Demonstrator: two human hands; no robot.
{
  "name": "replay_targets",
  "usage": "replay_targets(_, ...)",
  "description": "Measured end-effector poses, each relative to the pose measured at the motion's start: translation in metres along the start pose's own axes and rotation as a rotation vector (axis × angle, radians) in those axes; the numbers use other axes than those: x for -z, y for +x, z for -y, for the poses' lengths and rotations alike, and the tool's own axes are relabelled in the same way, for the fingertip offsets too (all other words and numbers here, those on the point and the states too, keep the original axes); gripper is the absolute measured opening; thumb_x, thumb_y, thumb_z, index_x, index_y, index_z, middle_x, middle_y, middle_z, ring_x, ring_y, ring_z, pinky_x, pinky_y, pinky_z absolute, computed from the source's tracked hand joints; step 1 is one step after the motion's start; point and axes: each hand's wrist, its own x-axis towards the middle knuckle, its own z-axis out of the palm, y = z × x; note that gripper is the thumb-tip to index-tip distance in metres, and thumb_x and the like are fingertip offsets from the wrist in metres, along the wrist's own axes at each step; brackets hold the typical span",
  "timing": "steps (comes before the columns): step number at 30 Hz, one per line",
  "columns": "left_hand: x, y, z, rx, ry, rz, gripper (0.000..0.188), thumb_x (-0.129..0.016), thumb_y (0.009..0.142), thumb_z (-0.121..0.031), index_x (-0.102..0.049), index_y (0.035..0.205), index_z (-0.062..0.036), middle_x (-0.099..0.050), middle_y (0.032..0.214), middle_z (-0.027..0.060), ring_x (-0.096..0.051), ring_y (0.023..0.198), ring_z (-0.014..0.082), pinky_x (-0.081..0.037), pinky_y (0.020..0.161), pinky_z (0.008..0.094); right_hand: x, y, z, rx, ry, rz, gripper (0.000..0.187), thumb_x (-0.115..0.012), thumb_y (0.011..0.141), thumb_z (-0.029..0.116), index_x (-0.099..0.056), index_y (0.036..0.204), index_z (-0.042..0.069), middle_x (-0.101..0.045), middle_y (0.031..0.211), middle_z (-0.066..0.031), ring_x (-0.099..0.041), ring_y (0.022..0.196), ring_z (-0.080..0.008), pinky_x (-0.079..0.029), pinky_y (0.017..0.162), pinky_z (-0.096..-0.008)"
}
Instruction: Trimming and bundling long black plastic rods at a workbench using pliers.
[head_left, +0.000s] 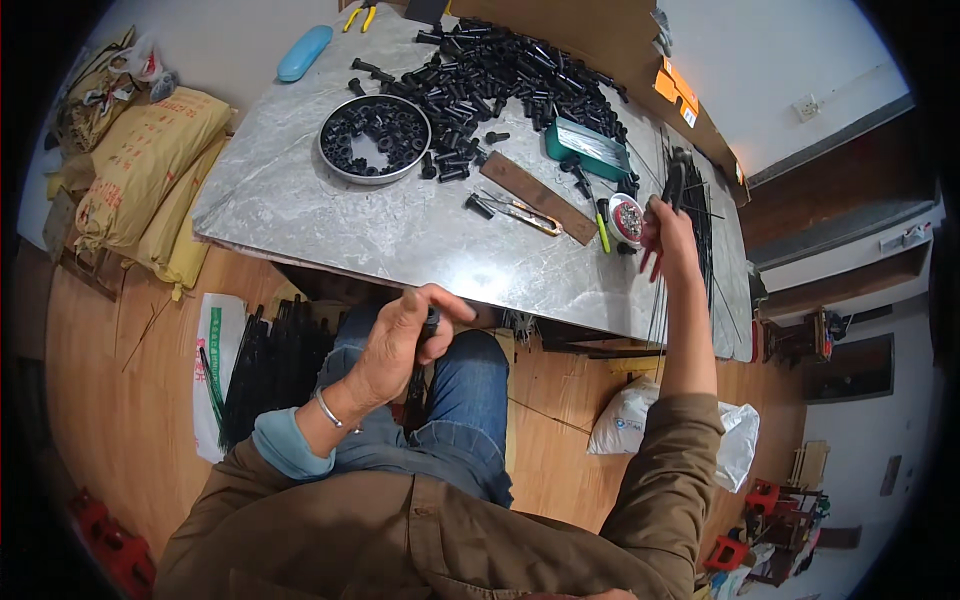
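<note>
My left hand is raised over my lap, its fingers curled around a dark, rod-like piece. The palm and fingers hide most of that piece. Reaching over the right side of the table, my right hand is closed on pliers with a black head and red handles that stick out below the hand. Close by the handles is a small white bowl with small shiny pieces in it. A green-yellow tool lies left of the bowl, and long thin black rods lie right of the hand.
Black bolts are heaped at the back, beside a round metal tray of black nuts. A teal box, a brown wooden strip, tweezers and a blue case lie on the table. Yellow sacks are stacked left.
</note>
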Motion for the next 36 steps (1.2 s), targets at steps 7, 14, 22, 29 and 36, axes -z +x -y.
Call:
replay_targets(7, -0.009, -0.013, -0.012, -0.2, 0.158, 0.149, 0.056, -0.039, 0.098, -0.047, -0.053, 0.122, 0.0016, -0.045, 0.097, 0.0035, -0.045, 0.08, 0.009, -0.04, 0.068, 0.023, -0.087, -0.13, -0.025, 0.069, 0.676, 0.476, 0.016, -0.057, 0.093, 0.024, -0.052, 0.09, 0.009, -0.045, 0.076, 0.0006, -0.039, 0.061, -0.0084, -0.035, 0.056, -0.0257)
replay_targets(14, -0.023, -0.031, -0.011, -0.336, 0.184, -0.031, 0.053, -0.039, 0.099, -0.045, -0.054, 0.122, 0.0013, -0.045, 0.104, 0.005, -0.046, 0.083, 0.0094, -0.041, 0.071, 0.0225, -0.168, -0.218, -0.034, 0.119, 0.771, 0.473, 0.024, -0.056, 0.094, 0.025, -0.052, 0.083, 0.004, -0.046, 0.075, -0.0012, -0.039, 0.058, -0.0085, -0.036, 0.055, -0.0264)
replay_targets(22, -0.02, -0.05, -0.013, -0.317, 0.311, -0.117, 0.055, -0.036, 0.099, -0.047, -0.054, 0.124, -0.0013, -0.047, 0.11, 0.0048, -0.047, 0.094, 0.01, -0.041, 0.078, 0.0226, -0.191, -0.249, -0.033, 0.18, 0.702, 0.369, 0.018, -0.062, 0.091, 0.021, -0.057, 0.086, 0.004, -0.053, 0.072, -0.001, -0.046, 0.06, -0.0092, -0.04, 0.056, -0.0261)
replay_targets(29, -0.022, -0.053, -0.014, -0.328, 0.341, -0.109, 0.054, -0.036, 0.1, -0.046, -0.055, 0.123, -0.0014, -0.048, 0.11, 0.005, -0.047, 0.098, 0.0109, -0.041, 0.083, 0.0231, -0.187, -0.255, -0.036, 0.224, 0.657, 0.361, 0.021, -0.063, 0.09, 0.02, -0.059, 0.088, 0.0, -0.056, 0.069, -0.0049, -0.052, 0.06, -0.0121, -0.047, 0.055, -0.0272)
replay_targets(36, -0.024, -0.051, -0.013, -0.283, 0.291, -0.102, 0.053, -0.036, 0.1, -0.045, -0.055, 0.124, -0.0014, -0.048, 0.108, 0.0026, -0.046, 0.089, 0.0075, -0.04, 0.079, 0.0214, -0.185, -0.253, -0.04, 0.237, 0.652, 0.376, 0.02, -0.062, 0.091, 0.021, -0.059, 0.093, 0.002, -0.052, 0.072, -0.0004, -0.046, 0.063, -0.0089, -0.04, 0.057, -0.0246)
